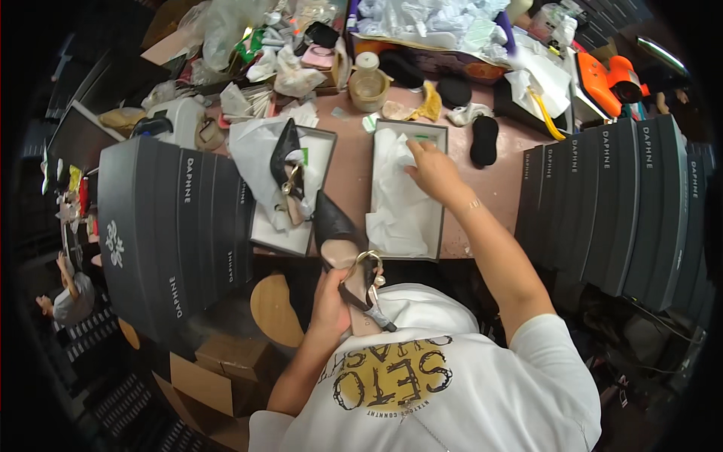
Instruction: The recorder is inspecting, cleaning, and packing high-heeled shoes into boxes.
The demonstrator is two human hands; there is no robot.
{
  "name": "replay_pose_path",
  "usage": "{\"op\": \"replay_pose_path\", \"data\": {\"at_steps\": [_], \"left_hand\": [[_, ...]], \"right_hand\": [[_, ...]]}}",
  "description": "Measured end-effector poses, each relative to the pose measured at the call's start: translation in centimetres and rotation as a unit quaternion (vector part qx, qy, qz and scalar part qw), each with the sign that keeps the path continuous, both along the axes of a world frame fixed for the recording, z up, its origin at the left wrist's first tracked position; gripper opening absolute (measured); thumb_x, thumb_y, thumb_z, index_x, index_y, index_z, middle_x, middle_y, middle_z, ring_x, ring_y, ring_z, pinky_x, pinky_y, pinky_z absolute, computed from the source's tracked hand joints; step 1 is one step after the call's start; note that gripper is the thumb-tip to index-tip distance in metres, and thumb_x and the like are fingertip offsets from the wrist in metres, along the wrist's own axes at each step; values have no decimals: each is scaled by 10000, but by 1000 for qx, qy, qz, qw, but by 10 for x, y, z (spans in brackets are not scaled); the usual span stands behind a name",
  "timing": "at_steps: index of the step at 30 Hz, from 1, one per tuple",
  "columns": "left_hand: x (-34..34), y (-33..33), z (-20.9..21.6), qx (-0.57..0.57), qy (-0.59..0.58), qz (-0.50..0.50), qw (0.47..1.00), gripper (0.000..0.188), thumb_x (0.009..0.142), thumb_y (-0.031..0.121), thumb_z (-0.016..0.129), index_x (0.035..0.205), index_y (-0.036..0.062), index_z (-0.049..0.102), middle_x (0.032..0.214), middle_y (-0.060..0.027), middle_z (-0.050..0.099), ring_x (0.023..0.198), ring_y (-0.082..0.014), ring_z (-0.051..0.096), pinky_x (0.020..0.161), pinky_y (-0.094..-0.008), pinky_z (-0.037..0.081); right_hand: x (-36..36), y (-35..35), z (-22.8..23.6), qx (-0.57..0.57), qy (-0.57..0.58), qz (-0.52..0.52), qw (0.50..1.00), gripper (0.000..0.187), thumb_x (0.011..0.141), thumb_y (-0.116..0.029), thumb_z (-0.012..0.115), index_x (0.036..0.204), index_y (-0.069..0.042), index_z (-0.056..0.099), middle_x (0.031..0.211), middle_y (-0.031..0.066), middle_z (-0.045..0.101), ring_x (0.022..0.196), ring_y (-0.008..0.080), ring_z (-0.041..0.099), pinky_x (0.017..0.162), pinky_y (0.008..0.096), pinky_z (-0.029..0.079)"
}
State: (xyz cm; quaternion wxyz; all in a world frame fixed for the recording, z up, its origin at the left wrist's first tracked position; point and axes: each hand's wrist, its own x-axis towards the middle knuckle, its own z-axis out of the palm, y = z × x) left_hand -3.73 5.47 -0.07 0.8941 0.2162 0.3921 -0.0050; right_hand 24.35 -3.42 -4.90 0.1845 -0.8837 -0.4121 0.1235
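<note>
the shoe (343, 252) lay near the middle of the frame, toe to the upper left, heel to the lower right, so its long axis slanted. the left hand (328, 300) was the nearer of the 2, its fingers closed round the shoe's rear half. the right hand (435, 173), up and right of the shoe, was at the paper (393, 200) in 1 box (433, 235), thumb and forefinger apart; whether they touched paper, i could not tell.
</note>
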Motion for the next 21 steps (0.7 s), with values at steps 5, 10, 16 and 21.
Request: {"op": "replay_pose_path", "data": {"at_steps": [5,10,16,21], "left_hand": [[7,-6,11,31,46,37,998,306,909,174,495,1107,-48,568,974,-147,651,876,-271,662,771,-358,553],[0,-9,5,25,-27,24,999,724,781,-6,590,1403,119,241,1231,-127,460,1075,-254,558,863,-403,541],[4,-38,22,67,-80,-1,995,766,793,-50,511,1448,192,197,1262,-110,431,1112,-235,519,916,-434,501],[17,-61,33,101,-40,66,992,710,803,-58,477,1422,176,221,1189,-94,453,1072,-208,532,890,-398,504]], "right_hand": [[8,5,-64,0,-2,-1,1000,312,774,-144,668,1050,-15,600,916,196,649,836,323,646,730,418,522],[-72,-1,75,294,572,-75,762,384,726,-119,711,1070,4,594,930,127,635,804,230,628,743,314,498],[-117,-27,78,139,178,210,951,391,661,-78,719,1033,-62,599,933,141,550,884,345,569,746,390,490],[-128,-19,68,241,138,73,958,573,640,-152,784,1139,-60,518,995,145,540,939,339,551,794,391,480]]}}
